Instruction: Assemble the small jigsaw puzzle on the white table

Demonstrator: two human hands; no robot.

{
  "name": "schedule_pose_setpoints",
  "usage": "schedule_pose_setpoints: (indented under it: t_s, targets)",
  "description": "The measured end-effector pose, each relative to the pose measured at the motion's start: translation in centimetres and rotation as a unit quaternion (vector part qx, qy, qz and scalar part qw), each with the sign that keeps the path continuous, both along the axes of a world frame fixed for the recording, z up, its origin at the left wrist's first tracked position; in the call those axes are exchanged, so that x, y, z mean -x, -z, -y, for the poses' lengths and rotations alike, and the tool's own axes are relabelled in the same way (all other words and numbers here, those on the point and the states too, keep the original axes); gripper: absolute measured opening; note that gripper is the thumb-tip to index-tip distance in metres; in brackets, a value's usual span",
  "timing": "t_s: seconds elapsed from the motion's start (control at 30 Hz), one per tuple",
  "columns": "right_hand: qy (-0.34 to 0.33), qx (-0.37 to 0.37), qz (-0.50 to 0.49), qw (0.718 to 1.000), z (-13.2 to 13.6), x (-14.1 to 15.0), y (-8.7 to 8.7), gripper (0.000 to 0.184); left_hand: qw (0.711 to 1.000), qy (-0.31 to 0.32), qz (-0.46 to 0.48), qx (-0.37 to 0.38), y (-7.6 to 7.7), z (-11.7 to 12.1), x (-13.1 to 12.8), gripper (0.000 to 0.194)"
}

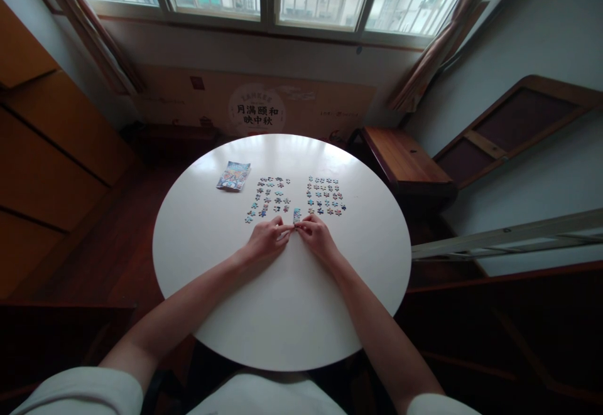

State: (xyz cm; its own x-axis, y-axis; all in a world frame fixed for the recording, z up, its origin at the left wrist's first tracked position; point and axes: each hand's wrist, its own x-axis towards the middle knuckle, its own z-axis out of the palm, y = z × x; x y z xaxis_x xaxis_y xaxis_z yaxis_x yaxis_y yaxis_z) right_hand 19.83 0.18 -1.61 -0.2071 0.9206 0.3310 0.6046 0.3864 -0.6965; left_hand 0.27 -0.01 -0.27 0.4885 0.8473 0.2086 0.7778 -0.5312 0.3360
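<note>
Just below a short strip of joined jigsaw puzzle pieces point(296, 213), the fingertips of both my hands meet over a small dark puzzle piece point(294, 226). My left hand point(267, 238) comes in from the left, its index finger stretched to the piece and the other fingers curled. From the right, my right hand point(317, 234) pinches the same piece between thumb and fingers. The fingertips partly hide it. Loose puzzle pieces point(278, 200) lie in rough rows beyond my left hand. A tidier block of loose pieces point(323, 188) lies beyond my right.
A colourful printed packet or leaflet point(234, 176) lies at the far left of the white oval table point(282, 314). Past the table's right edge stands a wooden bench or cabinet point(405, 154). Behind the table, a large printed board point(188, 98) leans under the window.
</note>
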Motion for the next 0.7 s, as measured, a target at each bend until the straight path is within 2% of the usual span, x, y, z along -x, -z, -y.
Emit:
schedule_pose_setpoints:
  t_s: [0.27,0.7]
  targets:
    - [0.022,-0.012,0.04,0.999,-0.08,0.24,0.39,0.019,1.0,-0.004,0.011,0.003,0.35,-0.17,-0.02,0.033]
    - [0.035,-0.007,0.04,0.999,-0.02,0.49,0.12,0.017,1.0,-0.01,0.012,-0.002,0.33,-0.23,-0.08,0.033]
